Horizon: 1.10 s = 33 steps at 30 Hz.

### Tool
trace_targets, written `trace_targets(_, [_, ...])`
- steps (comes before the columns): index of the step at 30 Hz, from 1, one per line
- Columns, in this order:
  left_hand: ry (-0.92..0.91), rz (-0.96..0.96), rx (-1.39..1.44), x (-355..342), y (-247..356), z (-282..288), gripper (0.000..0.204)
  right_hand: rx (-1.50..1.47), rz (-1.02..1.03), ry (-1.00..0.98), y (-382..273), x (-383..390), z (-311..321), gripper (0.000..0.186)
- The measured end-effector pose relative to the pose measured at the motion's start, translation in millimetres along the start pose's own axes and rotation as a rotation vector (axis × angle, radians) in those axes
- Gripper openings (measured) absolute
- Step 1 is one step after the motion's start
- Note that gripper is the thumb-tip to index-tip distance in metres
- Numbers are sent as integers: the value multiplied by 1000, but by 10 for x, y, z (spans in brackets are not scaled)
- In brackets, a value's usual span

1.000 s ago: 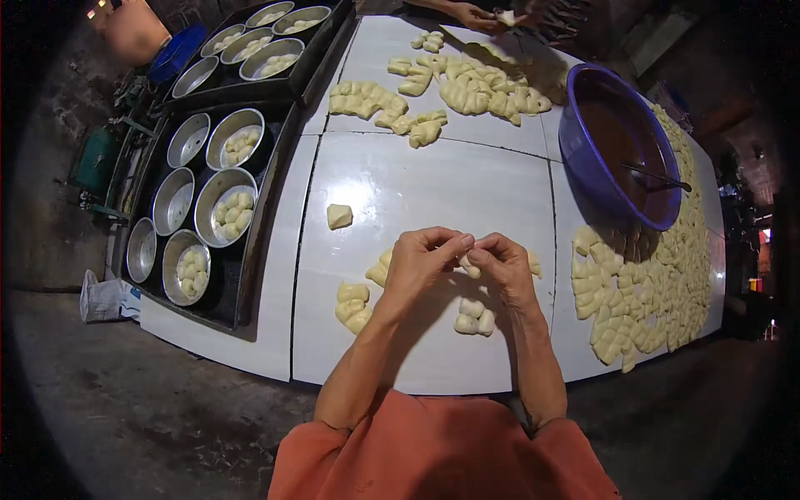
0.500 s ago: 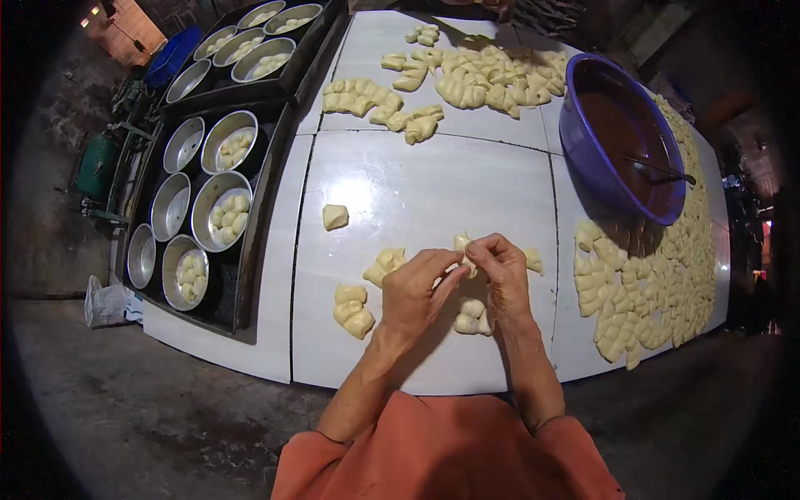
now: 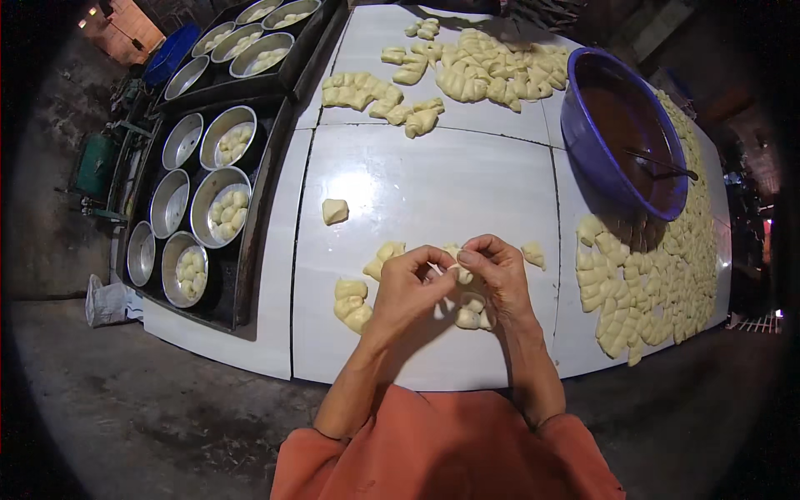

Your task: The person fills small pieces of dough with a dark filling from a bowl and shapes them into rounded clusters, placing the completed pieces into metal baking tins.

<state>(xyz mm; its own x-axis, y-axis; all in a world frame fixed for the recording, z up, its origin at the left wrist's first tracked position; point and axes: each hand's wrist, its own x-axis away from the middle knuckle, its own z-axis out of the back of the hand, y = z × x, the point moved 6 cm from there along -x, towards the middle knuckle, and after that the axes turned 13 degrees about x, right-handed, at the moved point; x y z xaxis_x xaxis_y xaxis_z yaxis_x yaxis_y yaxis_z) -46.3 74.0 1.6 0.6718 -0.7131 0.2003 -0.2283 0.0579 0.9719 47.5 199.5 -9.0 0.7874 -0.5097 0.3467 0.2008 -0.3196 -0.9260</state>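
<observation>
Dough [image 3: 464, 274], one small lump, is pinched between the fingertips of your left hand [image 3: 417, 290] and your right hand [image 3: 503, 279], up over the white tabletop [image 3: 433, 183]. On each hand the thumb and first finger are close together on the lump, so both grips are narrow. Right below it, closer to your tummy, a bunch of pale dough balls [image 3: 472, 317] sits between your arms. Left of your left hand lie a bent strip [image 3: 352, 307] and a lumpy piece [image 3: 384, 259], which your hand partly hides. Just right of your right hand is a little scrap [image 3: 534, 255]. A squarish chunk [image 3: 335, 211] lies by itself, farther out and to the left. Way over on your right, lots of cut pieces [image 3: 642, 292] are spread out near a big purple bowl [image 3: 582, 137] of brown liquid [image 3: 612, 104]. On your left, a black tray [image 3: 268, 212] holds six round pans [image 3: 170, 204], and three of them have dough balls inside.
</observation>
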Motion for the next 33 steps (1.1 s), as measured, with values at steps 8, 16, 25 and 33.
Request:
trace_targets(8, [5, 268, 536, 93, -164, 79, 12, 32, -6, -70, -12, 32, -89, 17])
trace_targets(16, [-37, 267, 559, 170, -128, 112, 14, 156, -6, -112, -70, 30, -63, 22])
trace_targets(25, [285, 199, 248, 798, 84, 984, 21, 91, 0, -15, -15, 55, 39, 18])
trace_targets(33, [670, 705, 155, 2719, -706, 2377, 39, 145, -2, 107, 34, 169, 159, 23])
